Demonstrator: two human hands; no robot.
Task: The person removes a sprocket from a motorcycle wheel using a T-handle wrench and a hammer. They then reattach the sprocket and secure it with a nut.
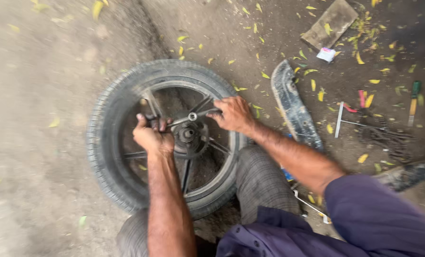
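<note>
Head view: left hand (151, 135) clenched on one end of a T-handled wrench (186, 119); right hand (232, 114) grips the other end. Bar's long axis runs left to right across mid-frame, slightly tilted, its socket seated over the hub (189, 135) between both hands. Neither hand nearer; hub sits just below the bar. One wheel (115, 143), tyre on, lies flat on the dirt ground (36, 157), centre-left of frame. Right of it: one black mudguard piece (293, 107), one wooden block (330, 23) at upper right, one screwdriver (414, 102) at far right. Yellow leaves scattered, too many to count.
</note>
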